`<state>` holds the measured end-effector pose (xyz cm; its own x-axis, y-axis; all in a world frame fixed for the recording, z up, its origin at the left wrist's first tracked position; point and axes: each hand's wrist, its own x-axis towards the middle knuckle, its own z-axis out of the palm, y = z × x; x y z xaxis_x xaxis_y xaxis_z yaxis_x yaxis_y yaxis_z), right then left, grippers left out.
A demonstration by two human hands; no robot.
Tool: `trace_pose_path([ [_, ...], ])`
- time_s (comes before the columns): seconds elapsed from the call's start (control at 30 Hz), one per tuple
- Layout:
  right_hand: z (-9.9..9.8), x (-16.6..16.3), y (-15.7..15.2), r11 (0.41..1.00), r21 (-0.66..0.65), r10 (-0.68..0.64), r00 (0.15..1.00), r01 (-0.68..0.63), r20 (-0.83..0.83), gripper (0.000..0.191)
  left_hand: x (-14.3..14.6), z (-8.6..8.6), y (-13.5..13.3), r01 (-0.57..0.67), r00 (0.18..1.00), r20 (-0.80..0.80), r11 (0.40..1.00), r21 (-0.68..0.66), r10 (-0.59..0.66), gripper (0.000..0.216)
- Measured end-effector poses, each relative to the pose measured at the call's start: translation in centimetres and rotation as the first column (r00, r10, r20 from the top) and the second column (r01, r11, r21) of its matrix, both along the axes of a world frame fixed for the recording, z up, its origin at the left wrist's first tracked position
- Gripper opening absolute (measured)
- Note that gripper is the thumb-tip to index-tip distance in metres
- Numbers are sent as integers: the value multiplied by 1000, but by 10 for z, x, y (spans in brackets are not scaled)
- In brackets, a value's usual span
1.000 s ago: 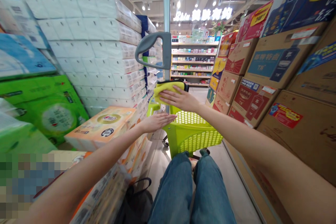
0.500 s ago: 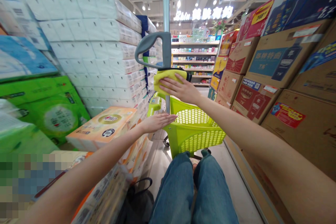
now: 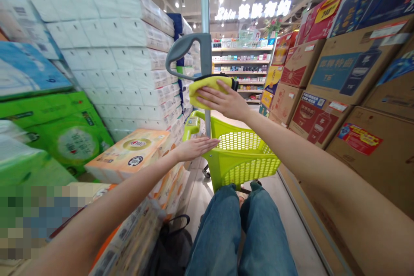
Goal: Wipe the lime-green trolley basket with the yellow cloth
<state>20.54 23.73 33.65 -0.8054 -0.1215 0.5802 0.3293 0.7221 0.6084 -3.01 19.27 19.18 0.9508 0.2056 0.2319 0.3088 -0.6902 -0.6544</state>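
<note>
A yellow cloth lies against a dark-edged part below the grey loop handle on an upright pole. My right hand presses it there with the fingers laid over its front. The surface behind the cloth is mostly hidden. Lower down, my left hand rests with straight fingers, palm down, at the near upper rim of a lime-green shopping basket cart. Nothing shows in that hand. A lime-green grip of the cart stands just above it.
White tissue packs are stacked high on the left, with an orange tissue pack nearer. Cardboard boxes line the right side. A dark bag sits by my jeans-clad legs. Stocked shelves stand ahead.
The view has shifted slightly, with the boxes further right and the grey handle a little higher. Both hands keep nearly the same places, the right one still on the cloth.
</note>
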Motion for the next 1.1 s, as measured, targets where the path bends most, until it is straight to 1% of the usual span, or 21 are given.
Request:
trace_pose_path([
  [0.03,-1,-1,0,1000,-2,4,1000,-4,-10,67,0,0,0,-6,1000,0,1000,3,6,59],
  [0.07,-7,-2,-1,1000,-2,6,1000,-7,-14,66,0,0,0,-13,1000,-2,1000,6,13,59],
  [0.13,-31,-2,-3,1000,1,3,1000,-3,-1,65,0,-2,1,-28,999,-15,1000,9,28,57],
  [0.23,-72,2,-8,1000,12,15,994,-16,109,67,-1,-4,3,-31,999,-17,999,-5,31,55],
  [0.27,-80,3,-9,1000,13,22,988,-25,150,68,-1,-4,3,-29,1000,-10,1000,-12,29,55],
  [0.3,-84,5,-9,999,11,29,983,-32,179,69,-1,-4,4,-26,1000,-3,999,-18,26,55],
  [0.33,-82,6,-9,999,4,33,981,-35,189,70,-1,-5,4,-22,1000,2,1000,-23,22,56],
  [0.37,-75,7,-8,999,-6,33,984,-32,177,71,-1,-5,4,-16,1000,4,1000,-26,16,57],
  [0.53,-11,-1,-1,998,-53,32,999,-32,-3,73,-1,-3,2,1,1000,5,1000,-20,-1,61],
  [0.57,-4,-3,0,998,-55,36,999,-37,-19,73,-1,-3,2,-6,1000,2,1000,-16,6,60],
  [0.6,0,-5,1,998,-52,40,999,-42,-28,73,-1,-3,1,-14,1000,-1,1000,-12,14,60],
  [0.63,-2,-6,1,998,-43,40,999,-41,-29,73,-1,-2,1,-24,1000,-5,1000,-11,23,59],
  [0.67,-8,-7,1,999,-30,36,999,-36,-19,72,-1,-2,1,-30,1000,-8,999,-11,30,59],
  [0.7,-17,-7,0,1000,-13,27,1000,-27,-4,70,-1,-3,1,-34,999,-10,999,-12,34,59],
  [0.83,-69,-4,-6,997,72,9,994,-17,109,63,-2,-6,5,-27,1000,-8,999,-28,27,59],
  [0.87,-78,-2,-7,995,90,18,989,-31,144,62,-2,-7,5,-23,1000,-2,999,-30,23,59],
  [0.9,-83,0,-8,993,105,28,984,-47,176,61,-2,-7,6,-17,1000,3,999,-29,17,58],
  [0.93,-83,1,-9,992,115,35,979,-59,201,60,-2,-7,6,-12,1000,7,1000,-27,12,58],
  [0.97,-78,2,-9,991,120,37,977,-63,209,60,-2,-7,6,-7,1000,8,1000,-22,7,58],
  [1.03,-57,3,-8,994,107,15,985,-34,171,62,-2,-6,5,-1,1000,8,1000,-17,1,59],
  [1.1,-29,1,-6,998,63,-17,996,12,84,65,-1,-4,2,-3,1000,11,1000,-22,4,61],
])
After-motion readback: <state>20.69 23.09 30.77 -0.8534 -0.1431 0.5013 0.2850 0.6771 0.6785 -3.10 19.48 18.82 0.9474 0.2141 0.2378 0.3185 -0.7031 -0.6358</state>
